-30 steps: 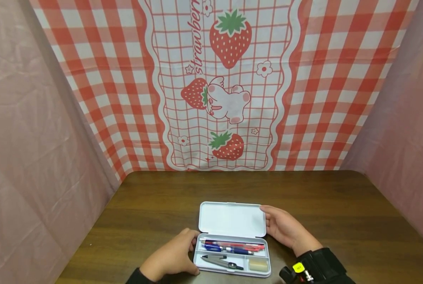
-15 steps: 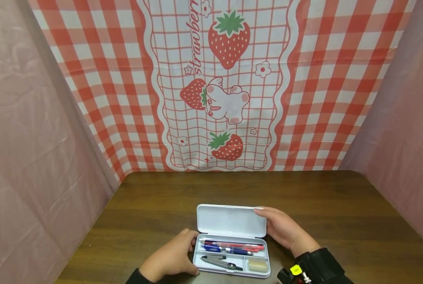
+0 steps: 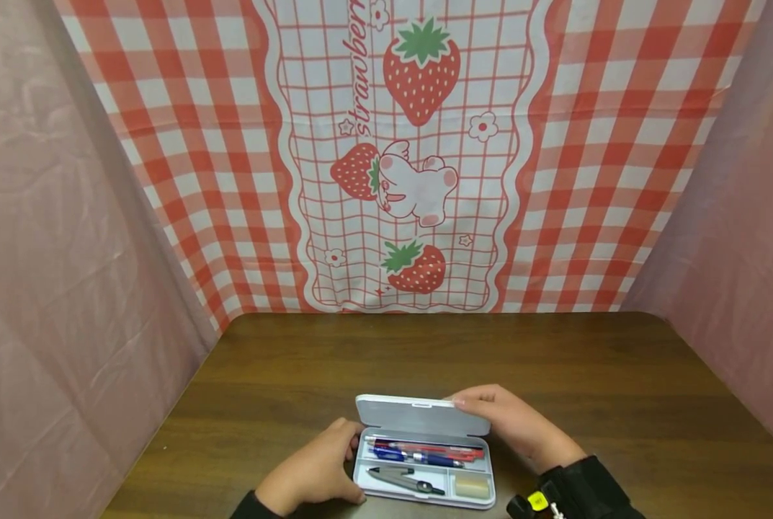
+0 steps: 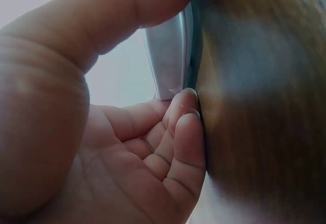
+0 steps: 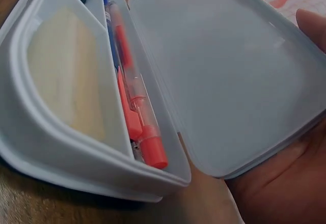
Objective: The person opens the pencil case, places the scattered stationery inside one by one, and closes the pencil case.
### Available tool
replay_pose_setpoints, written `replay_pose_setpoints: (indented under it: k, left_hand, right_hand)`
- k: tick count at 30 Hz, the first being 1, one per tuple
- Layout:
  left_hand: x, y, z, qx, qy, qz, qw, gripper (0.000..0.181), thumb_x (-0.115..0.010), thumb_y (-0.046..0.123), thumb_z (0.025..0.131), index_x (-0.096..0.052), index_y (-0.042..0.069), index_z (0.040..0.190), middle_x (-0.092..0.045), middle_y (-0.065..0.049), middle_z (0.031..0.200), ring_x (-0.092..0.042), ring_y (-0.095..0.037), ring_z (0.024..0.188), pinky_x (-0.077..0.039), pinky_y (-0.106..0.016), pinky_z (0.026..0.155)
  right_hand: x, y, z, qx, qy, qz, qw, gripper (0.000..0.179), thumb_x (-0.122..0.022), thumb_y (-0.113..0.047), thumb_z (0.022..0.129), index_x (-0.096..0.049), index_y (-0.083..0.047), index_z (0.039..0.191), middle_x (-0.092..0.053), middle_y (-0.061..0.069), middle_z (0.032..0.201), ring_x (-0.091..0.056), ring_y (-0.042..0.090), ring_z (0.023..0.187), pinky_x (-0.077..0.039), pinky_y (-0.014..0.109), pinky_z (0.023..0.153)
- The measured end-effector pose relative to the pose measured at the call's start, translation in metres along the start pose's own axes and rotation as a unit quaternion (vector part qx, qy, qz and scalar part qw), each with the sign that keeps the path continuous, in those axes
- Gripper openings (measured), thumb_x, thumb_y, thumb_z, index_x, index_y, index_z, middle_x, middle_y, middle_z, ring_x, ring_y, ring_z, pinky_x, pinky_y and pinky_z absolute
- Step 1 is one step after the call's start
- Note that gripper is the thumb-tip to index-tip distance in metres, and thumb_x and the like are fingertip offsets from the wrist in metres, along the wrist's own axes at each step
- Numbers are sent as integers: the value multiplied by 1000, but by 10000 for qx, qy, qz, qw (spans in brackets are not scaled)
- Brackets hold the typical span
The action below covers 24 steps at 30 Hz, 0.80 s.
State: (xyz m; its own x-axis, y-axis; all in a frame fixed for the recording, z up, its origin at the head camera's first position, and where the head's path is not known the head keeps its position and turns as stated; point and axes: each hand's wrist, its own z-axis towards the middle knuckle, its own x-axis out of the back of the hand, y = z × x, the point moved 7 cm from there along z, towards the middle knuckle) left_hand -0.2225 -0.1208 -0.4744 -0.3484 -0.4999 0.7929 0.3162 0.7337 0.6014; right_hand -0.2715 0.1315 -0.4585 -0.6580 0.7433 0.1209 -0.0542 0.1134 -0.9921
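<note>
A white pencil case (image 3: 425,502) lies on the wooden table, its hinged lid (image 3: 412,415) raised and tilted over the tray. My left hand (image 3: 315,461) holds the case's left end, thumb at the front corner and fingers at the back. With the thumb over the lid's upper edge and the other fingers behind it, my right hand (image 3: 516,422) grips the lid near its right corner. Inside the tray, a blue pen (image 3: 438,459) and red pens (image 5: 153,147) fill the back compartment. A grey compass (image 3: 402,478) and a beige eraser (image 3: 472,486) lie in the front ones.
The brown table (image 3: 282,367) extends around the case to its rounded far corners. Behind it hangs a red-and-white checked cloth (image 3: 593,144) with strawberries. Pink curtains (image 3: 68,252) close off both sides. A black wrist strap with a camera sits on my right wrist.
The lid has swung up from lying back to tilting forward over the tray. My right hand has moved left and toward me with it. My left hand has stayed at the case's end.
</note>
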Motion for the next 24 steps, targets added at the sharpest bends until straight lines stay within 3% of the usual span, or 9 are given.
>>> replay_pose_setpoints:
  k: [3,7,11,16,24]
  left_hand:
    - [0,1,0,3,-11,32,10000,78,-91,25,54,-55,8,121,-48,4,95,-47,-5,84,-42,-19,72]
    - [-1,0,-1,46,-77,-18,10000,77,-91,26,55,-54,8,121,-48,5,96,-47,-4,84,-43,-20,72]
    - [-2,0,-1,63,-133,-96,9998,77,-90,26,57,-53,8,122,-49,5,98,-48,-5,85,-44,-20,73]
    - [-1,1,0,5,-115,-109,9999,79,-90,25,56,-52,7,124,-48,4,100,-48,-5,86,-44,-20,73]
    - [-1,4,-1,17,-103,-2,9999,84,-90,25,56,-50,3,128,-49,2,103,-49,-5,86,-46,-21,75]
  right_hand:
    - [-5,-3,0,52,-175,-159,9997,36,-46,-24,103,-65,-1,123,-67,23,116,-66,21,101,-52,37,90]
    - [-11,-6,-2,21,-385,-253,9989,36,-44,-25,104,-64,-5,126,-65,24,122,-64,25,109,-50,37,93]
    - [-17,-6,-3,-71,-663,-263,9974,37,-41,-26,104,-62,-10,130,-62,21,129,-59,33,119,-47,40,99]
    - [-20,-9,-6,-195,-796,-454,9956,36,-43,-30,104,-62,-17,132,-61,16,133,-55,33,125,-46,42,101]
    - [-25,-14,-9,-364,-822,-1524,9842,34,-44,-36,103,-57,-31,134,-57,2,140,-48,31,134,-44,44,104]
